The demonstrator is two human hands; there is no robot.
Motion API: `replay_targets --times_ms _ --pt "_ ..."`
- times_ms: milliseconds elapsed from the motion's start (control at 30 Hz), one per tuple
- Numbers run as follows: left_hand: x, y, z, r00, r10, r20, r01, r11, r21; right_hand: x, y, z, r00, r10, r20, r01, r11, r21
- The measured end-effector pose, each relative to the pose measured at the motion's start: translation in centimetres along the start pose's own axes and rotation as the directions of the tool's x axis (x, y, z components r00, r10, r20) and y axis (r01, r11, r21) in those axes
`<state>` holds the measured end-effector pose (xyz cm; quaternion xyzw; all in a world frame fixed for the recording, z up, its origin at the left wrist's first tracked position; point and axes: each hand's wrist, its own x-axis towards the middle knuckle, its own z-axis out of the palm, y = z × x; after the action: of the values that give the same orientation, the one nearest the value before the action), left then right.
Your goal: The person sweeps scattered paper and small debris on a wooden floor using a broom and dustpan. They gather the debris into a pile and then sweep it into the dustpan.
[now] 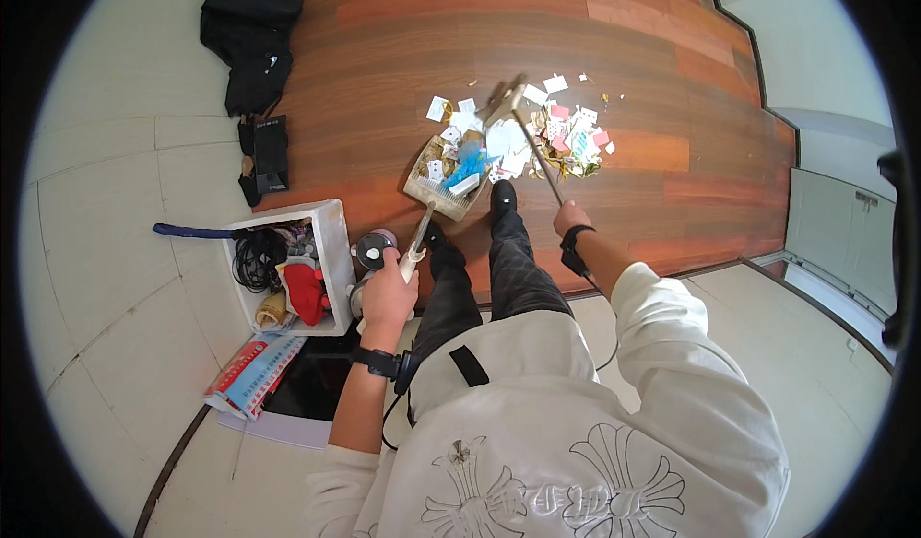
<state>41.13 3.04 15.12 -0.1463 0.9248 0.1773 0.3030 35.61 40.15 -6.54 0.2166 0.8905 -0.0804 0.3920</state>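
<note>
My left hand (389, 290) grips the handle of a long-handled dustpan (447, 204), whose pan rests on the wooden floor in front of my feet. Inside the pan lie playing cards, a crumpled blue wrapper (469, 164) and other litter. My right hand (572, 218) is closed around the stick of a broom (541, 160). The broom head (506, 99) is over the far side of the litter, somewhat blurred; whether it touches the floor I cannot tell. Scattered playing cards (507, 142), paper scraps and peel-like bits (557, 167) spread right of the pan.
To the left stands a white box (338, 265) with coiled black cable and a red item. Beside it are round lidded containers (374, 249). A black bag (252, 34) and dark box (272, 153) line the left wall. A printed plastic bag (255, 372) lies lower left.
</note>
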Motion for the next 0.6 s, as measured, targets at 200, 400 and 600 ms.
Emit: replay_targets --times_ms 200,400,600 --pt "-0.7 0.1 -0.2 0.999 -0.014 -0.051 0.014 1.000 0.003 -5.8 1.6 -0.6 0.984 -0.047 0.170 0.072 0.987 -0.142" --pt "-1.4 -1.3 0.0 0.995 -0.051 -0.081 0.050 0.999 -0.018 -7.1 4.2 -2.9 0.964 -0.124 0.236 0.145 0.986 -0.076" --pt "-1.9 -1.6 -0.5 0.969 -0.211 -0.131 0.184 0.964 -0.194 -4.5 2.3 -4.5 0.973 -0.207 0.103 0.204 0.978 0.036"
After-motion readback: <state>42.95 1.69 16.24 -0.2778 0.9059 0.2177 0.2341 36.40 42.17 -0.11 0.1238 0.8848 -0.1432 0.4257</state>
